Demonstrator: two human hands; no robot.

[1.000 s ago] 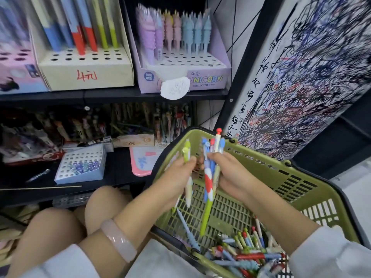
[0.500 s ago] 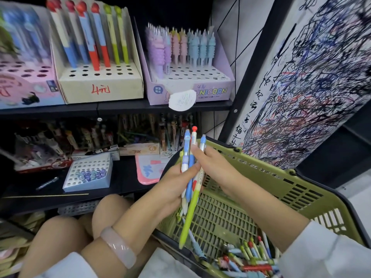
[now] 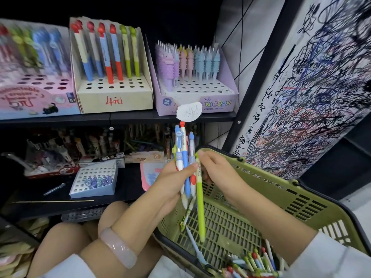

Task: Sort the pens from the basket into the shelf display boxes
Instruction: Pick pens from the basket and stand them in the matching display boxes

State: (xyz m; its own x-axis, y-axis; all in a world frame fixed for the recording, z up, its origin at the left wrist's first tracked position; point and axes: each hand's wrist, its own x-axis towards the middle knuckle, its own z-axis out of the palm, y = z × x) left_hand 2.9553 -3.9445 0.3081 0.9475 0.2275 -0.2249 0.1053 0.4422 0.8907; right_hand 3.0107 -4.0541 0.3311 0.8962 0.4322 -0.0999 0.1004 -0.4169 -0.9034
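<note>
Left hand (image 3: 172, 181) now grips pen bundle (image 3: 185, 157); right hand (image 3: 216, 169) pinches green pen (image 3: 199, 199)

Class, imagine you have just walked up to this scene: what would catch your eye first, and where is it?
First, the bundle of pens held upright at the centre by the left hand, with the right hand pinching a long green pen over the green basket. Next, the scribble-covered test board filling the right side. Then the cream display box of red, blue and green pens on the upper shelf.
</note>
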